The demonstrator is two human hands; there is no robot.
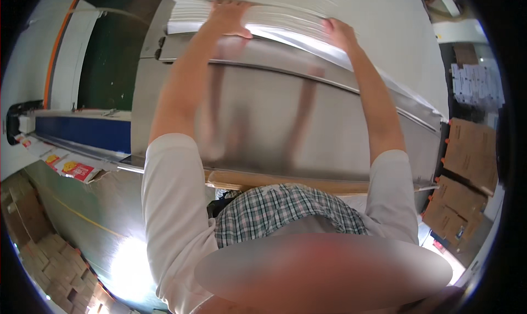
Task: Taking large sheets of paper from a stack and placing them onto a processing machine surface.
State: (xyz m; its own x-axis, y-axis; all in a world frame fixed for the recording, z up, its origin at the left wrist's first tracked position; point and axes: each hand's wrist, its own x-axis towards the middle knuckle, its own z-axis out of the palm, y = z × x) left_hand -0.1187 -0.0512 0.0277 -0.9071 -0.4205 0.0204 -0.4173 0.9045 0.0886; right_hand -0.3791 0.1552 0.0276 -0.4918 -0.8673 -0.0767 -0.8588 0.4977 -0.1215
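My left hand (229,19) grasps the near edge of the white sheet stack (285,21) across the steel bench (261,122); my right hand (342,34) touches it, grip unclear; layering looks well along, what's left I can't tell

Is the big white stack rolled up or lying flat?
Lying flat: the white stack shows thin layered edges between the left hand and right hand.
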